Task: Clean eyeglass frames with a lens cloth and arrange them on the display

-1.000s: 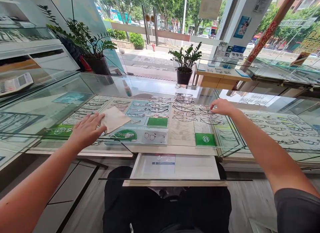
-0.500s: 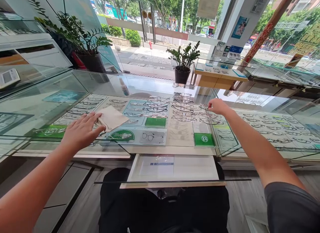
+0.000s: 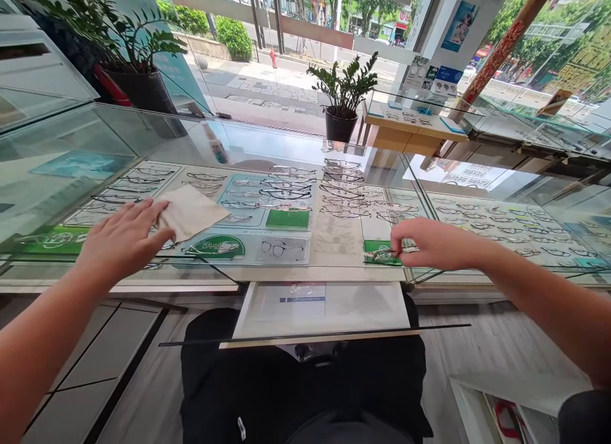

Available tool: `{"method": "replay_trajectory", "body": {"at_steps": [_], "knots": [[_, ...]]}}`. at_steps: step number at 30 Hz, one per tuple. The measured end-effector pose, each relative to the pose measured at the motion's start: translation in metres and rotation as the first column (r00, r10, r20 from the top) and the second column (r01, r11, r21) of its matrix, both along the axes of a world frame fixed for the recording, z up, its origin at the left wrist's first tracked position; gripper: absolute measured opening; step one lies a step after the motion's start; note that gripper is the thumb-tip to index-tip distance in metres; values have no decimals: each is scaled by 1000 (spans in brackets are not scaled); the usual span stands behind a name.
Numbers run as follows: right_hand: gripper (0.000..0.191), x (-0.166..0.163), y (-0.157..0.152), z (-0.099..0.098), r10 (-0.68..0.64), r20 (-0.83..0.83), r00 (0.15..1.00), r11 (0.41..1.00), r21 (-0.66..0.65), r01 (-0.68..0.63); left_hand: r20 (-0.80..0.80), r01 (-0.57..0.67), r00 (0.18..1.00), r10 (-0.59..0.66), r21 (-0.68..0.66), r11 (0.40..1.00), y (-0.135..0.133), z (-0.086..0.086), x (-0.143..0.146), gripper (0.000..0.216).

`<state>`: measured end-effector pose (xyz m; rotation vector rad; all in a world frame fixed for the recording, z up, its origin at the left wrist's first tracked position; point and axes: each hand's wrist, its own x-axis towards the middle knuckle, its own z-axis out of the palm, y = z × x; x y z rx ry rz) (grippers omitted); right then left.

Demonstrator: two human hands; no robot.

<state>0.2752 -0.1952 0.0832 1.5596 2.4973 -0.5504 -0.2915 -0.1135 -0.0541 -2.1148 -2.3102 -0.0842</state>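
Note:
My left hand (image 3: 121, 237) lies flat on the glass top of a display counter (image 3: 334, 266), fingers stretched, touching the edge of a beige cleaning cloth (image 3: 189, 210). My right hand (image 3: 429, 243) is closed in a pinch on a thin-framed pair of glasses (image 3: 382, 254), held near the counter's front edge above a green sign (image 3: 375, 245). Rows of glasses frames (image 3: 296, 193) lie inside the case under the glass.
A white pull-out tray (image 3: 324, 310) sticks out below the counter over my dark-clothed lap. Two potted plants (image 3: 341, 104) stand behind the counter by the window. More glass showcases run left and right. An open white drawer (image 3: 501, 412) shows at lower right.
My right hand has drawn back from the far rows of frames toward the counter's front edge, now pinching a pair of glasses. The left hand stays on the cloth; the view tilted down.

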Motion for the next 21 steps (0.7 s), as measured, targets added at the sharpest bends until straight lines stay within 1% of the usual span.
{"method": "replay_trajectory", "body": {"at_steps": [2,4,6,8,11,14,17,21], "knots": [[6,-20,-23,-17,29,23,999,986,-163,-25,10,25,1000,-25,-23,999,-2,2,-1,80],[8,-34,-37,-40,52,44,998,967,-251,-40,20,49,999,-48,-42,998,-4,5,0,83],[9,-41,-46,-69,79,85,993,965,-255,-55,28,52,998,-51,-33,998,-6,8,2,84],[11,-43,-51,-99,109,113,988,971,-225,-81,37,52,998,-52,-22,998,-8,9,4,82],[13,-39,-48,-142,108,146,983,984,-155,-85,41,51,998,-50,-19,999,-8,10,6,81],[15,-34,-21,-179,85,204,975,994,51,-98,35,55,998,-54,-12,998,-8,9,7,80],[22,-29,26,-208,36,240,970,982,172,-79,30,57,998,-57,-3,998,-6,8,6,78],[32,-22,90,-241,-50,250,967,937,346,-41,23,67,997,-67,5,998,-6,8,5,79]]}}
